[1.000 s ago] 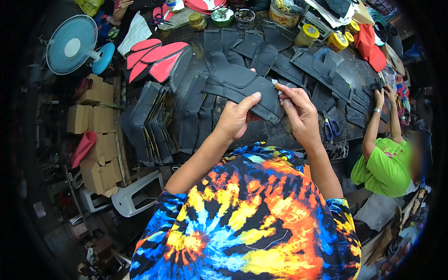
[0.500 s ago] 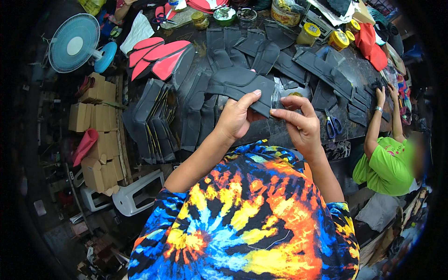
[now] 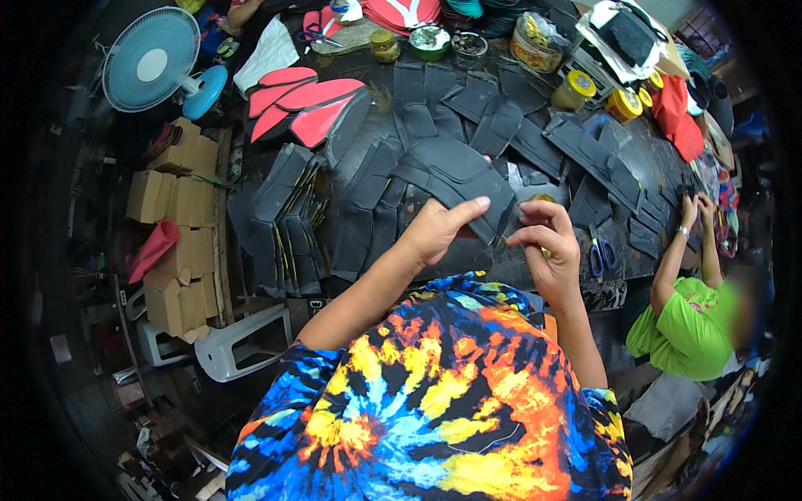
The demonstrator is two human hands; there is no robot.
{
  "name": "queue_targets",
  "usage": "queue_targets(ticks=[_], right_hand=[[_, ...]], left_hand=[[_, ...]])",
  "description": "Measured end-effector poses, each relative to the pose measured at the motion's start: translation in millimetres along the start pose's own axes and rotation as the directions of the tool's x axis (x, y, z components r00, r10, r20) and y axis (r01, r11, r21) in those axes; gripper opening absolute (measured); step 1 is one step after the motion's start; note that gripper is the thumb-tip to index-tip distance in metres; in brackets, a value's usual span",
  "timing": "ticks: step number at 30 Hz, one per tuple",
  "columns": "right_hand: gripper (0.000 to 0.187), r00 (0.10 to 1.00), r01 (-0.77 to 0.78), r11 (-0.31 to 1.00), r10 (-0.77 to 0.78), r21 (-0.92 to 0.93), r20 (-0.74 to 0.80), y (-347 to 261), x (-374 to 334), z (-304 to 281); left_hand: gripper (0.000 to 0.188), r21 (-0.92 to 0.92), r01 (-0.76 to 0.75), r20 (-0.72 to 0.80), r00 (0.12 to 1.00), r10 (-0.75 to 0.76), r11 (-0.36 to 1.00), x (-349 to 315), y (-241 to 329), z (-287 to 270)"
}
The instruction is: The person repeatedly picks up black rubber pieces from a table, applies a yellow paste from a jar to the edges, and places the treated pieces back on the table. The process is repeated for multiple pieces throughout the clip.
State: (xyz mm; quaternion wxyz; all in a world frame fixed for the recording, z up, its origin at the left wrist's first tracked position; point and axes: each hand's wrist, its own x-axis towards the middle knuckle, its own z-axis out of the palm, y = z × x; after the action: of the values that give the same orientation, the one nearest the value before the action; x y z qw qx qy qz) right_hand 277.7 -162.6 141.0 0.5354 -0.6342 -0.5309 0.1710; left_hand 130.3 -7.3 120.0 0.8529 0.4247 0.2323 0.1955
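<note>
My left hand (image 3: 434, 232) holds a black stitched leather-like piece (image 3: 455, 179) in front of me, its thumb lying on top and its fingers underneath. The piece is wide, with a curved seam across it, and is slightly bent. At its right-hand corner my right hand (image 3: 551, 250) is closed in a pinch of thumb and forefinger. What sits between those fingertips is too small to make out. More black pieces (image 3: 363, 213) of the same look lie left of the held one, and several others (image 3: 585, 150) are spread beyond it.
A stack of black pieces with yellow edges (image 3: 284, 217) stands at the left, with pink-and-black shapes (image 3: 309, 100) behind it. Blue-handled scissors (image 3: 601, 255) lie right of my right hand. Yellow-lidded jars (image 3: 575, 88) stand at the back. A co-worker in green (image 3: 689, 330) works at the right.
The held piece has tilted, its right end dropping toward me. My right hand has moved slightly down and right, its fingertips now a little off the piece's edge. The whole view has shifted a little.
</note>
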Motion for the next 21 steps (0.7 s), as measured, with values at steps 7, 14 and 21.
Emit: queue_targets(ticks=[7, 14, 21], right_hand=[[0.035, 0.974, -0.201, 0.979, 0.197, -0.020, -0.114, 29.2, -12.2, -8.3], [0.035, 0.977, -0.209, 0.978, 0.208, -0.025, -0.043, 38.3, -10.0, -6.1], [0.043, 0.971, -0.234, 0.972, 0.234, -0.004, 0.052, 34.3, -4.4, 0.4]], left_hand=[[0.065, 0.836, -0.168, -0.070, 0.911, 0.406, 0.522, 22.4, 21.2, -100.0], [0.069, 0.711, -0.188, -0.127, 0.913, 0.387, 0.677, 51.9, 41.1, -172.0], [0.063, 0.690, -0.188, -0.013, 0.962, 0.272, 0.699, 43.1, 31.5, -140.2]])
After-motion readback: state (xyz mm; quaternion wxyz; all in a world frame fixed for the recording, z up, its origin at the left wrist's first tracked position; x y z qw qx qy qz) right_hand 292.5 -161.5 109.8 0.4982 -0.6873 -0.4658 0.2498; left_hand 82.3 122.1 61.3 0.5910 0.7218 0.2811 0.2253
